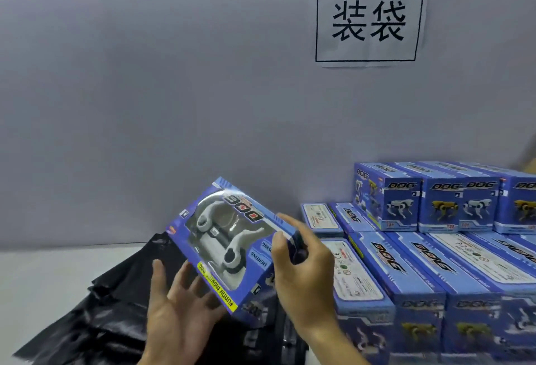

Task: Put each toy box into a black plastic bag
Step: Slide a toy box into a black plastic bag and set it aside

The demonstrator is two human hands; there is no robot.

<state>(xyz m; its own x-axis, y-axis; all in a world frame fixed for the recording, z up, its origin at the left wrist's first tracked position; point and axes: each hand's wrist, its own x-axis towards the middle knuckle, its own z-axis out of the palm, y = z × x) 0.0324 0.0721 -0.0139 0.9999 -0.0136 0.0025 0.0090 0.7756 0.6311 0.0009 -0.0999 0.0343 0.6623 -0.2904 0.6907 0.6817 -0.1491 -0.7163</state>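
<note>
The held toy box (229,244) is blue with a clear window showing a white-and-black toy, plus a yellow strip with black lettering. The stacked boxes (435,237) to the right are the same blue, printed with white and yellow dogs. The bags (107,309) are glossy black. The far wall (145,74) is grey; its sign (369,20) is white with black characters.

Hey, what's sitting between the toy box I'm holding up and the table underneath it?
In the head view, the pile of black plastic bags lies on the table beneath the held toy box.
</note>
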